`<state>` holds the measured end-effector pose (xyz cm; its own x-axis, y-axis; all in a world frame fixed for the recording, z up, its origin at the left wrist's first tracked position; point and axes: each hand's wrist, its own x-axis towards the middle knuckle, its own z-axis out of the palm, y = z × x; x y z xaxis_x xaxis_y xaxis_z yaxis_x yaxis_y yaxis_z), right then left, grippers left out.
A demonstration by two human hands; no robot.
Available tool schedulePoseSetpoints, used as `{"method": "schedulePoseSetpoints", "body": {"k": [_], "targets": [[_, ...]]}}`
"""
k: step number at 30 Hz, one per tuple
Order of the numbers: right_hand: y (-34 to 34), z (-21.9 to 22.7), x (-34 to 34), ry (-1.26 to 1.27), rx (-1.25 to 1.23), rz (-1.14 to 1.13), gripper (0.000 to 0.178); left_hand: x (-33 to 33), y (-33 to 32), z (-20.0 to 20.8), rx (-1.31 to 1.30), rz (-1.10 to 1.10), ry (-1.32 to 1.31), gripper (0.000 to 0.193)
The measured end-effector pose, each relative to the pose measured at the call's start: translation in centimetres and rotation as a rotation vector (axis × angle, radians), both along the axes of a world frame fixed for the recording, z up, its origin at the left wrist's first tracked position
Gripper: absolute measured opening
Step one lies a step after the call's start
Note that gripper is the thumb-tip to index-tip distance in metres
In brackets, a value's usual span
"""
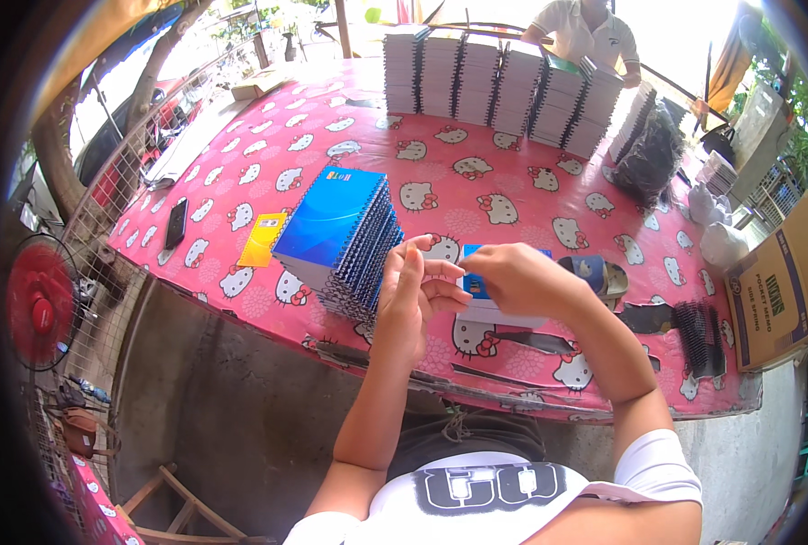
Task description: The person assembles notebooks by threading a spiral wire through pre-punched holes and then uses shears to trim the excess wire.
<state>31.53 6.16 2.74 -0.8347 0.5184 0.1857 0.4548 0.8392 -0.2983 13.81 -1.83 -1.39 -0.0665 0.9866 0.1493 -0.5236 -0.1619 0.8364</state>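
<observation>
My left hand (413, 295) is raised over the table's near edge, palm turned inward, fingers apart and slightly bent. Beside it, my right hand (526, 280) is closed in a pinch, its fingertips close to the left fingers. Whatever the pinch may hold is too small to make out. Beneath the right hand lies a small stack of paper pads with a blue cover (476, 289), partly hidden by that hand. Just left of my left hand stands a tall stack of spiral-bound notebooks (334, 213), blue cover on top, dark coils facing right.
Tall rows of spiral-bound notebooks (463, 80) line the far side, with a person (585, 32) behind. On the table lie a yellow card (263, 240), a phone (177, 224), a tape dispenser-like object (594, 275) and black coils (700, 338). A cardboard box (781, 282) stands right; a fan (43, 304) left.
</observation>
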Motion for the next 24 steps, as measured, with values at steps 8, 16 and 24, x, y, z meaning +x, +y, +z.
{"method": "schedulePoseSetpoints", "body": {"k": [8, 16, 24], "targets": [[-3.7, -1.2, 1.8, 0.336, 0.087, -0.044, 0.050, 1.8, 5.9, 0.1, -0.136, -0.006, 0.389, 0.063], [-1.7, -6.4, 6.6, 0.855, -0.572, -0.426, 0.037, 2.4, 3.8, -2.7, 0.597, 0.229, 0.984, 0.060], [-1.5, -7.2, 6.7, 0.777, -0.508, -0.496, 0.042, 7.2, 3.3, 0.7, 0.571, 0.632, 1.393, 0.033]]}}
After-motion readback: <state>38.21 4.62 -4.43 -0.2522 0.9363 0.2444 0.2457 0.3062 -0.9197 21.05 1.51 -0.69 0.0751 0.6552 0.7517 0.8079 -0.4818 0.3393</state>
